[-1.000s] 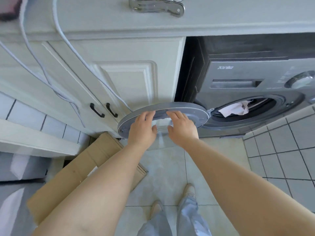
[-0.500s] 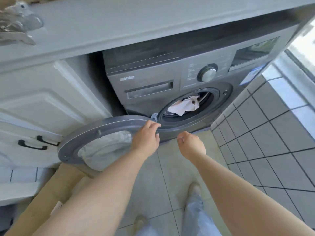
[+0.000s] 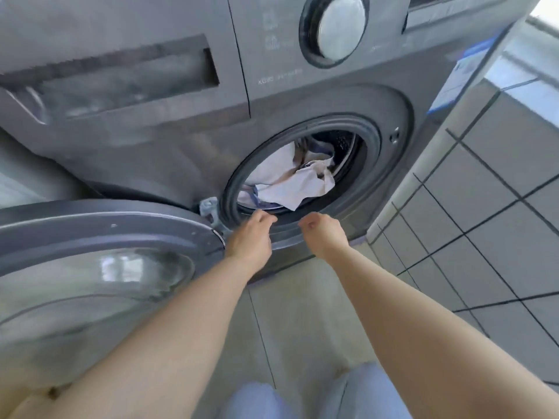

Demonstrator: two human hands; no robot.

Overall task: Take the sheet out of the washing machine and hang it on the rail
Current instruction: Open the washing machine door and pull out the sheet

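Observation:
A grey front-loading washing machine (image 3: 169, 146) fills the upper view, its round door (image 3: 99, 234) swung wide open to the left. A crumpled white sheet (image 3: 287, 182) with a blue edge lies inside the drum and bulges at the opening. My left hand (image 3: 251, 237) is at the lower rim of the opening, beside the door hinge, fingers loosely curled and holding nothing. My right hand (image 3: 325, 234) hovers just below the rim to the right, fingers curled downward, also holding nothing. Neither hand touches the sheet. No rail is in view.
A white tiled wall (image 3: 484, 222) stands close on the right of the machine. The open door juts out over the floor on the left. Pale floor tiles (image 3: 302, 313) lie below, with my knees in blue trousers (image 3: 357, 394) at the bottom edge.
Both hands have left the door, which stays open, and moved right to the lower rim of the drum opening. My head has come much closer to the machine.

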